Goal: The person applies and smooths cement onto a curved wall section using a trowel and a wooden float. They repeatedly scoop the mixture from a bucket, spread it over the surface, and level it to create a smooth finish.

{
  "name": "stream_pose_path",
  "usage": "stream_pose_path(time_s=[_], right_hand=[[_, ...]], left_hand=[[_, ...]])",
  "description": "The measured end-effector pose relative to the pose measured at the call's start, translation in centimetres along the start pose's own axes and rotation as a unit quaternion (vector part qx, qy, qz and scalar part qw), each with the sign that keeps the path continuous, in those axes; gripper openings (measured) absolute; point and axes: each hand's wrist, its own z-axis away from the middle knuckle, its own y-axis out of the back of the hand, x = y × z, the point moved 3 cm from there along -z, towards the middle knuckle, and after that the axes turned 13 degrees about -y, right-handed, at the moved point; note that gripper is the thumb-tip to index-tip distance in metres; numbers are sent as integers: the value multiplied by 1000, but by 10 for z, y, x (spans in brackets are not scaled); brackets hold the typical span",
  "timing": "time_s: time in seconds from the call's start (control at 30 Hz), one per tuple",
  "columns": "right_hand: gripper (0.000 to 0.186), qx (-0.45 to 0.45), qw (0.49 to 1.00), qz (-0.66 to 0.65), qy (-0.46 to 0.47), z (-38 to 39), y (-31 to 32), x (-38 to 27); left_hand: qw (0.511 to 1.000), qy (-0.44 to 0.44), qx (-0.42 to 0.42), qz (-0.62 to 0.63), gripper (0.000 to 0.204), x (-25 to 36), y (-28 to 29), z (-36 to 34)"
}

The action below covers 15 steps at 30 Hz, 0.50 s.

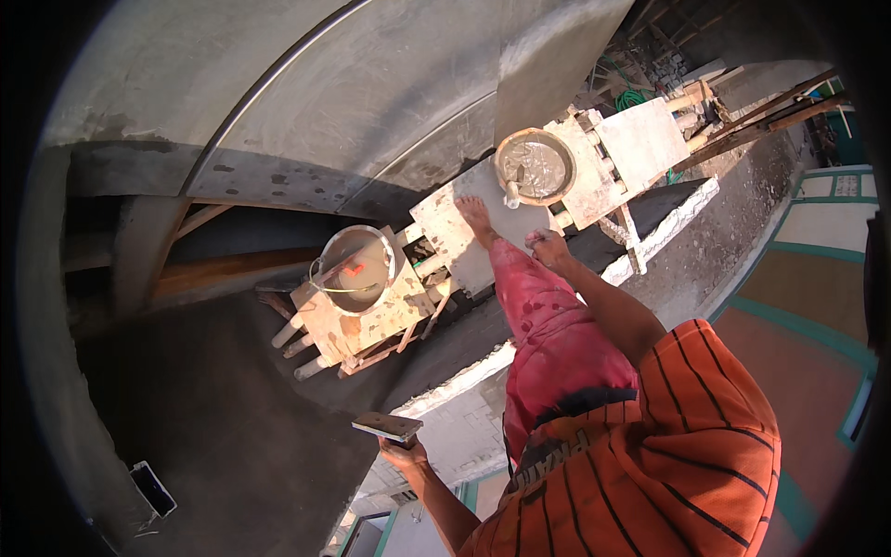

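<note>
My left hand [405, 454], low in the view, grips a flat rectangular plastering float [386, 425] from beneath; its upper face is smeared and spotted. Further up, my right hand [548, 246] is closed above the scaffold boards, beside my raised leg; whatever it may hold is hidden. Just beyond it stands a round bucket [563, 185] of wet grey mix, with a mortar-covered handle [511, 194] poking over its near rim. A second bucket [386, 261] sits to the left, with grey contents, a wire handle and an orange-red object [353, 270] inside.
Narrow scaffold planks [640, 139] on bamboo poles run diagonally, with gaps between boards. My bare foot [474, 215] rests on one. A grey plastered wall [371, 102] rises behind. A rough ledge [464, 379] runs below, and a green hose [630, 98] lies at far right.
</note>
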Motion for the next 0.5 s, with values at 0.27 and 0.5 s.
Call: stream_pose_path(time_s=[0.27,0.5], right_hand=[[71,427,895,3,127,-126,11,-59],[53,45,995,-53,-75,-203,33,-97]], left_hand=[[976,104,-59,-181,36,-33,-52,29],[969,221,66,-89,27,-54,-77,44]])
